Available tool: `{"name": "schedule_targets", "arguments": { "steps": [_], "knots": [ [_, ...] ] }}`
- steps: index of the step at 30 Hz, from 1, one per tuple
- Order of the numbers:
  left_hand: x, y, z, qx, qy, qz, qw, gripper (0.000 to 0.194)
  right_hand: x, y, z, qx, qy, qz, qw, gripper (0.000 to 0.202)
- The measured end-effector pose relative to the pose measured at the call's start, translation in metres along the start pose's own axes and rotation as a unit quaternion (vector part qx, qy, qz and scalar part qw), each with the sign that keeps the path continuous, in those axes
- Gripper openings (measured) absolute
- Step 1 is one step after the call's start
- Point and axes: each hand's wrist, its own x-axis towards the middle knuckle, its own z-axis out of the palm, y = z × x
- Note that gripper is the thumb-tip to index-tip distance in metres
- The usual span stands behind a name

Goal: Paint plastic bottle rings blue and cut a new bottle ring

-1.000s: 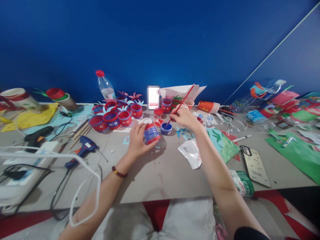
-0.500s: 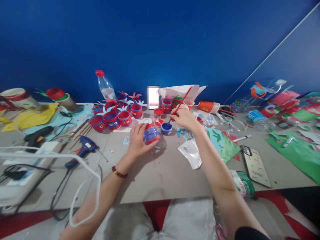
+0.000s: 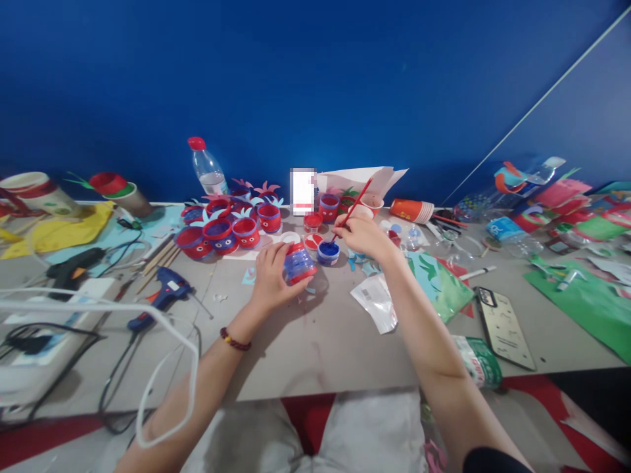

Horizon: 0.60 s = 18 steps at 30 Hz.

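Toward the desk's (image 3: 296, 348) far edge, a striped cup (image 3: 298, 265) is clasped by the curled left hand (image 3: 271, 272), and a brush (image 3: 359, 202) is pinched by the arched right hand (image 3: 363, 234), with decorated cups (image 3: 224, 237) crowded behind.

Brush (image 3: 358, 202) tip down in the blue paint pot (image 3: 326, 260)

I have my left grip (image 3: 271, 269) wrapped round a painted cup (image 3: 298, 264), red and blue, tilted; whether it touches the bench (image 3: 315, 348), I can't tell from here. My right grip (image 3: 363, 235) pinches the brush, low on its red handle. I see cups with eyes (image 3: 246, 232) beyond my left grip, a phone (image 3: 505, 332) over to the right.
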Motion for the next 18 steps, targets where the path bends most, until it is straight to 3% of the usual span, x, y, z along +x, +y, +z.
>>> {"name": "schedule_targets", "arguments": {
  "steps": [15,18],
  "knots": [
    [-0.0008,-0.0013,0.0011,0.000,0.002,0.002,1.000,0.074,0.0000,0.0045,-0.0033,0.030,-0.052,0.023,0.998,0.018],
    [-0.0007,-0.0016,0.0007,-0.003,0.004,0.000,1.000,0.073,-0.0005,0.0043,-0.0084,0.031,-0.036,0.014,0.999,0.018]
  ]
}}
